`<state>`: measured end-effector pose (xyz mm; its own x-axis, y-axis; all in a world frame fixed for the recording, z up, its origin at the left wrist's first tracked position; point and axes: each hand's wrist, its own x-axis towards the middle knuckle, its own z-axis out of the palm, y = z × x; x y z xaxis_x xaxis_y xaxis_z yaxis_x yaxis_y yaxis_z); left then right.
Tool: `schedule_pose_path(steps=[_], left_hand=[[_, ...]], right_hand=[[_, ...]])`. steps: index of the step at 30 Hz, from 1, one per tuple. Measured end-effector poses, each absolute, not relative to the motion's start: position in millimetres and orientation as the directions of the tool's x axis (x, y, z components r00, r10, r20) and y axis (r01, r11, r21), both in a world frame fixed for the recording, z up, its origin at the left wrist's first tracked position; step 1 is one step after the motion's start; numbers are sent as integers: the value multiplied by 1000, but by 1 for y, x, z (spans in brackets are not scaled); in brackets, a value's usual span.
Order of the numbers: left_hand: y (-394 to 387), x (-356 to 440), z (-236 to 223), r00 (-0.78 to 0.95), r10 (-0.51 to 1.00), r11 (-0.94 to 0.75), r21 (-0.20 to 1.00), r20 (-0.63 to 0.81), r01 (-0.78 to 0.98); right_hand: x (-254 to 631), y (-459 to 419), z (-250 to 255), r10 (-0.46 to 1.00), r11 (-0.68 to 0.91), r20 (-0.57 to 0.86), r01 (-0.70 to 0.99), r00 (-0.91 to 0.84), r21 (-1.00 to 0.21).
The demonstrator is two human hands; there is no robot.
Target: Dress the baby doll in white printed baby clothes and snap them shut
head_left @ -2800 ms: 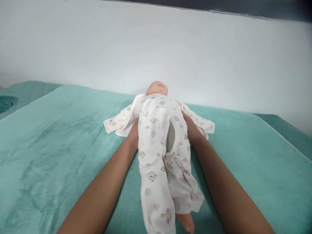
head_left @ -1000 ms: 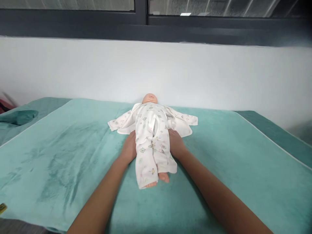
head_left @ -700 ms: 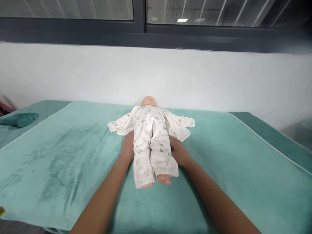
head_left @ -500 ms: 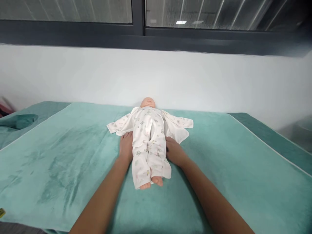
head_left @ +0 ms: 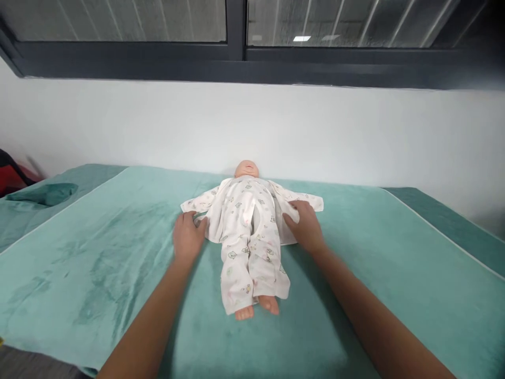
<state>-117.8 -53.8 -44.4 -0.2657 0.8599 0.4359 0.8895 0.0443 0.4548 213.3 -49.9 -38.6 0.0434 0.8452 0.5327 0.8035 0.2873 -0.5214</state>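
Note:
A baby doll [head_left: 246, 169] lies on its back on a teal blanket [head_left: 98, 252], head toward the white wall, bare feet toward me. It wears a white printed romper [head_left: 248, 242] whose upper flaps lie spread out to both sides. My left hand [head_left: 187, 237] pinches the lower edge of the left flap, fingers curled on the cloth. My right hand [head_left: 305, 226] lies on the right flap, fingers bent and gripping its edge.
A white wall [head_left: 252, 131] rises just behind the doll's head, with a dark window frame [head_left: 236, 58] above. A darker green cloth [head_left: 43, 193] lies bunched at the far left. The blanket's front edge shows at the lower left.
The doll was set down flat on the blanket as the view pulled back. Both hands left the doll's hips and moved up and outward onto the romper's side flaps.

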Motion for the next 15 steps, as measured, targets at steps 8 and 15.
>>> schedule_pose_path(steps=[8,15], left_hand=[[-19,-118,-40,-242,922,84,451,303,889],[-31,-111,-30,-474,851,-20,917,225,399]], right_hand=[[209,11,-41,939,-46,274,864,209,-502],[235,11,-39,946,98,268,627,183,-773]])
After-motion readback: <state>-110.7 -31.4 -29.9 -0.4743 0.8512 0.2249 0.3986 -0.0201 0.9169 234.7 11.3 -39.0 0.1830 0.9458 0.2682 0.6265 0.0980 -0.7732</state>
